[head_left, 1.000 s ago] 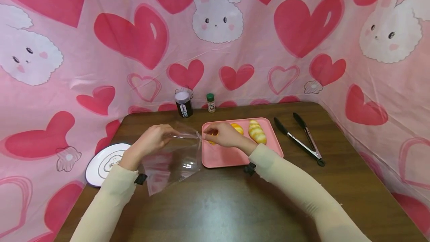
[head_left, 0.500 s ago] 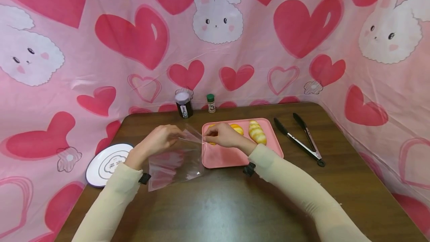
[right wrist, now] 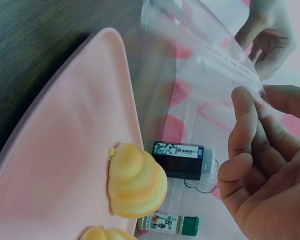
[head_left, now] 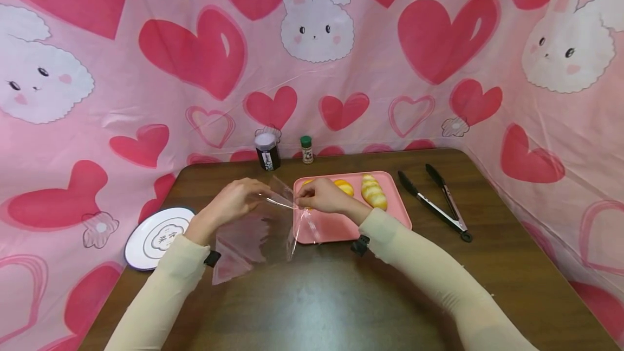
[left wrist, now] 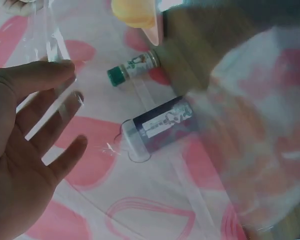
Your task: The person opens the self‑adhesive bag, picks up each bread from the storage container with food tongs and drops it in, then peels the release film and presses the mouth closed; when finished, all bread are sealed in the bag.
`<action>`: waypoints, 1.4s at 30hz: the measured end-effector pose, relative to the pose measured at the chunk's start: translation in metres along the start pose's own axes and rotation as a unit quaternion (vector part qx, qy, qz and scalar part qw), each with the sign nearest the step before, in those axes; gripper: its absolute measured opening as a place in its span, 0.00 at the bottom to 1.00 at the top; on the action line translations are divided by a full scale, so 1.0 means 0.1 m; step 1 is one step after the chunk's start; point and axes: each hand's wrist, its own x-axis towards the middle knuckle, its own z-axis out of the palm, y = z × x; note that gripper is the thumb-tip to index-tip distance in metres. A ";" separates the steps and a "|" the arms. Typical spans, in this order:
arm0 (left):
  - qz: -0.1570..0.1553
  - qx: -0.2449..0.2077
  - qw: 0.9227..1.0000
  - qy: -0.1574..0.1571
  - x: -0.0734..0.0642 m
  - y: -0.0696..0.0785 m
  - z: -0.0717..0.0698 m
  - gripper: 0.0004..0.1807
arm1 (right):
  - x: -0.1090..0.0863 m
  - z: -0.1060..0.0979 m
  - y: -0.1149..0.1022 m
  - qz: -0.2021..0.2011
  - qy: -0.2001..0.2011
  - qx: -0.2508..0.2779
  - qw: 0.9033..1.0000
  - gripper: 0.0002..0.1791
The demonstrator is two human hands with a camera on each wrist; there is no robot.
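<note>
A clear plastic bag (head_left: 241, 245) hangs between my two hands over the table, left of centre in the head view. My left hand (head_left: 231, 200) pinches its upper edge between thumb and fingers. At the opposite end, my right hand (head_left: 323, 196) pinches the film with thumb and forefinger, as the right wrist view shows. That hand is over the left part of a pink tray (head_left: 336, 229). On the tray are bread rolls, including a long striped one (head_left: 373, 192) and a coiled yellow one (right wrist: 137, 180). In the left wrist view, the bag's loose film (left wrist: 270, 130) fills the right side.
Behind the hands stand a dark jar with a pale lid (head_left: 267, 151) and a green-capped spice bottle (head_left: 306, 149). A white plate (head_left: 141, 242) lies at the table's left edge. Tongs (head_left: 441, 210) lie spread right of the tray. A patterned cloth (head_left: 370, 58) hangs behind.
My left hand has shifted slightly right, toward the right hand. The bag's film has slackened and folded, its right part now hanging over the tray's edge. My right hand stays nearly in place.
</note>
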 end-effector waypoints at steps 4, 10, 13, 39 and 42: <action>0.000 0.018 1.000 0.017 0.01 0.01 0.02 0.18 | -0.01 -0.01 -0.01 0.028 0.012 0.042 0.999 0.08; -0.039 0.021 0.998 0.047 0.03 0.13 0.08 0.16 | 0.00 -0.01 0.01 0.052 0.043 0.088 0.994 0.10; -0.080 -0.006 0.996 0.041 0.05 0.23 0.12 0.16 | 0.00 -0.01 -0.01 0.068 0.053 0.105 0.991 0.09; -0.183 -0.072 0.977 0.079 0.18 0.59 0.47 0.20 | 0.03 0.04 -0.05 0.102 0.073 0.156 0.980 0.08; -0.178 -0.075 0.977 0.088 0.19 0.58 0.47 0.21 | 0.02 0.03 -0.04 0.105 0.080 0.143 0.981 0.08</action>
